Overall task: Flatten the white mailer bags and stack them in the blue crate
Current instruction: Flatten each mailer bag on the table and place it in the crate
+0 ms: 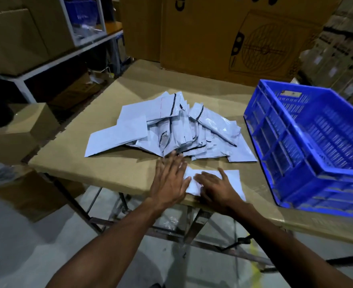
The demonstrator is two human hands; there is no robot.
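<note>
A loose pile of white mailer bags (171, 127) lies in the middle of the brown table (109, 163). One single white mailer bag (231, 179) lies flat at the table's near edge. My left hand (170, 179) lies flat with straight fingers on that bag's left end, its fingertips reaching the foot of the pile. My right hand (215, 188) presses flat on the bag's middle, fingers spread. The blue crate (308, 142) stands on the table to the right; its inside looks empty as far as I can see.
A big cardboard box (244, 38) stands at the table's far edge. Cardboard boxes (20, 129) sit on the floor to the left, beside a white metal shelf (57, 57) loaded with more boxes. The table's metal frame shows below the near edge.
</note>
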